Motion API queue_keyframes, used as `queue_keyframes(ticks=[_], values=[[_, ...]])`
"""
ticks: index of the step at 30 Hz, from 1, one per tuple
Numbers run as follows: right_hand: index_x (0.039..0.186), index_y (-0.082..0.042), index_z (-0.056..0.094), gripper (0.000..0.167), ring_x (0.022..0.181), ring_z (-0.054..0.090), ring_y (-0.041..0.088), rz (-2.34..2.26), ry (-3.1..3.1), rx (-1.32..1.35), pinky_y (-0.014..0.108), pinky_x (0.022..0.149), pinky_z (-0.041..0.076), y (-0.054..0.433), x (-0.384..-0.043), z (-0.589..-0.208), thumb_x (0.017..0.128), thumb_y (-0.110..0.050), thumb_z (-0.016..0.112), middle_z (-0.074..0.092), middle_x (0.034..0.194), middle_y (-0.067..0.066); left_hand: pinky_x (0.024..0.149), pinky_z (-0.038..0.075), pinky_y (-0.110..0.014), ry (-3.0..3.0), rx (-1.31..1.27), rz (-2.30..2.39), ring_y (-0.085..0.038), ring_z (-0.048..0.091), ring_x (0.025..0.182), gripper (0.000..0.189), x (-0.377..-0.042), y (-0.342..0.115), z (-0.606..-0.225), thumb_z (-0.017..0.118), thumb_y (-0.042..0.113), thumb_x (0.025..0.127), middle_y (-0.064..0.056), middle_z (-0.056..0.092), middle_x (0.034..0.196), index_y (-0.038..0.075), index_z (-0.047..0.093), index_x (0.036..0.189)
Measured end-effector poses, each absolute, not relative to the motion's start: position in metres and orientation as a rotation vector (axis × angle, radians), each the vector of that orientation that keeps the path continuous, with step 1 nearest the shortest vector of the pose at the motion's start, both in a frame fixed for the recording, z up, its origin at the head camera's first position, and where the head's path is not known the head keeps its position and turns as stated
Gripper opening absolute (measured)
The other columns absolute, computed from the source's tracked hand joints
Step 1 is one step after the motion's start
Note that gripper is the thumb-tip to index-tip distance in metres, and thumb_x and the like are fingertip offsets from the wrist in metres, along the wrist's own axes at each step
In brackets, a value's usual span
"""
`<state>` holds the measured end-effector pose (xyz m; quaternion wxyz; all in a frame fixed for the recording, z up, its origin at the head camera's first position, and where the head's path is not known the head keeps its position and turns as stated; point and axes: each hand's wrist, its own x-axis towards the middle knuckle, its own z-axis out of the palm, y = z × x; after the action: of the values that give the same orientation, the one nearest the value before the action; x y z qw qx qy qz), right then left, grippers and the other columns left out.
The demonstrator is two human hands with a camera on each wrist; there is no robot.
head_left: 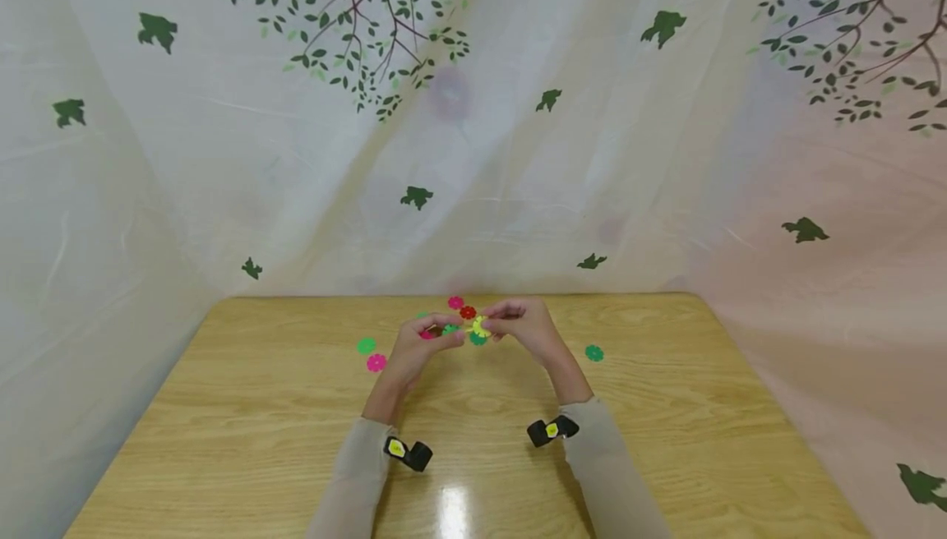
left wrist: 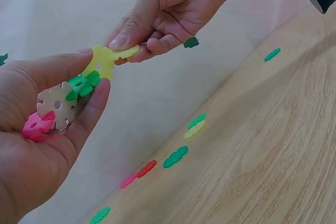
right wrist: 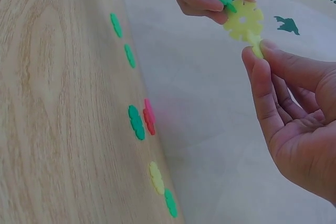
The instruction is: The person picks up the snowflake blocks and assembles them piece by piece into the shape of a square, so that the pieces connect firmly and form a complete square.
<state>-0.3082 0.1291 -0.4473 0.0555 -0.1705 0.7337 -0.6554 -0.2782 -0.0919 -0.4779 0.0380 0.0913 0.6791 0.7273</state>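
Observation:
My left hand (head_left: 414, 350) holds a short chain of slotted plastic snowflake discs. In the left wrist view it runs from a pink disc (left wrist: 34, 127) through a white disc (left wrist: 51, 98) and a green disc (left wrist: 83, 83) to a yellow disc (left wrist: 104, 62). Thumb and fingertips pinch it near the green-yellow joint. With thumb and forefinger, my right hand (right wrist: 304, 108) pinches a second yellow disc (right wrist: 255, 43), edge-on against the first yellow disc (right wrist: 247, 19). These two meet at their rims; how deep the slots engage I cannot tell. Both hands are above the table.
Several loose discs lie on the wooden table (head_left: 473, 416): a green disc (head_left: 594, 353) at the right, a light green disc (head_left: 366, 346) and a pink disc (head_left: 376, 362) at the left, a red disc (head_left: 468, 312) behind the hands. A printed cloth (head_left: 488, 227) hangs behind the table.

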Motion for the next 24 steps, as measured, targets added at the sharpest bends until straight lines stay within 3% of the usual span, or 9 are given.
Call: queue_keyframes(ticks=[6, 9, 17, 21, 24], values=[[0.101, 0.014, 0.073, 0.017, 0.067, 0.068, 0.016, -2.016, 2.203, -0.543, 0.025, 0.062, 0.061, 0.129, -0.3083, -0.4472, 0.088, 0.002, 0.076, 0.077, 0.087, 0.005, 0.08, 0.053, -0.02, 2.097, 0.293, 2.23, -0.016, 0.056, 0.1, 0.029, -0.2773, -0.0913, -0.4765, 0.077, 0.009, 0.091, -0.019, 0.066, 0.123, -0.005, 0.071, 0.116], [0.1, 0.014, 0.072, 0.017, 0.067, 0.069, 0.018, -2.014, 2.215, -0.545, 0.026, 0.061, 0.061, 0.1288, -0.3073, -0.4468, 0.088, 0.004, 0.076, 0.077, 0.087, 0.009, 0.079, 0.052, -0.02, 2.095, 0.295, 2.235, -0.016, 0.056, 0.099, 0.03, -0.2774, -0.0898, -0.4767, 0.077, 0.009, 0.09, -0.018, 0.067, 0.121, -0.006, 0.071, 0.115], [0.1, 0.014, 0.073, 0.017, 0.067, 0.069, 0.024, -1.985, 2.242, -0.545, 0.029, 0.062, 0.062, 0.1272, -0.305, -0.4442, 0.088, 0.003, 0.076, 0.076, 0.09, 0.017, 0.078, 0.051, -0.02, 2.077, 0.285, 2.259, -0.014, 0.058, 0.097, 0.031, -0.278, -0.0892, -0.478, 0.079, 0.008, 0.088, 0.001, 0.071, 0.107, -0.007, 0.071, 0.114], [0.102, 0.013, 0.073, 0.018, 0.069, 0.069, 0.024, -1.963, 2.244, -0.545, 0.029, 0.063, 0.062, 0.1271, -0.3043, -0.4436, 0.088, 0.002, 0.076, 0.074, 0.095, 0.026, 0.08, 0.054, -0.021, 2.061, 0.284, 2.254, -0.014, 0.06, 0.097, 0.029, -0.2779, -0.0908, -0.4776, 0.078, 0.007, 0.089, -0.003, 0.071, 0.11, -0.006, 0.071, 0.114], [0.103, 0.013, 0.073, 0.019, 0.071, 0.069, 0.023, -1.953, 2.246, -0.544, 0.028, 0.064, 0.062, 0.1268, -0.3043, -0.4433, 0.088, 0.001, 0.077, 0.073, 0.098, 0.03, 0.082, 0.061, -0.028, 2.03, 0.275, 2.244, -0.013, 0.066, 0.094, 0.032, -0.2791, -0.0925, -0.4765, 0.076, 0.006, 0.091, -0.01, 0.068, 0.117, -0.007, 0.069, 0.119]])
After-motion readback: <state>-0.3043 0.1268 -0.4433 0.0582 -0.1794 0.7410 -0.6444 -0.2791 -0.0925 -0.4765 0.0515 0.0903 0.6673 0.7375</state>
